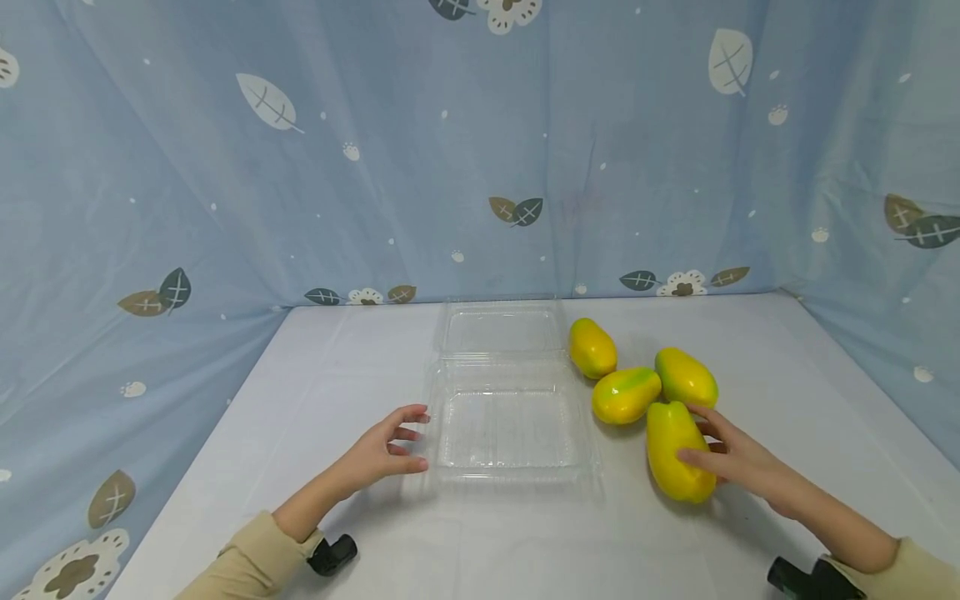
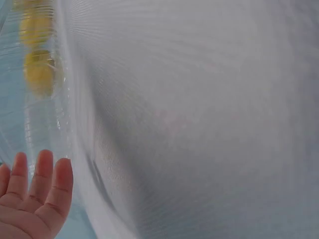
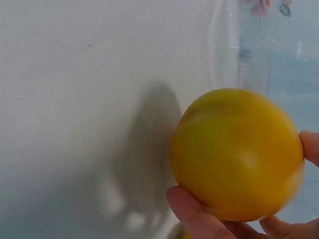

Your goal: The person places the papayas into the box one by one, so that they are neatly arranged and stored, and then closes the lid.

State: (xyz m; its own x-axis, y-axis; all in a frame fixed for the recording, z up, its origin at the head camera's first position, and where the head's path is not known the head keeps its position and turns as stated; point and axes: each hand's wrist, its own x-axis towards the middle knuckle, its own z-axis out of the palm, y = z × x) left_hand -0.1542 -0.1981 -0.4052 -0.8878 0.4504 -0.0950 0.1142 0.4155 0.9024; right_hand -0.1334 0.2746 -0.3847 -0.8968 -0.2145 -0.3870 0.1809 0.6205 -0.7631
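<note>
Both beige sleeves are running out of the head view. The right hand is grasping the nearest yellow fruit, right of the clear container, its fingers partly disappearing behind it. The left hand is resting released, fingers loosely bent beside the container; contact is remaining unclear. Transparent rims are blending into the white table. Three more fruits are lying beyond the grasped one.
</note>
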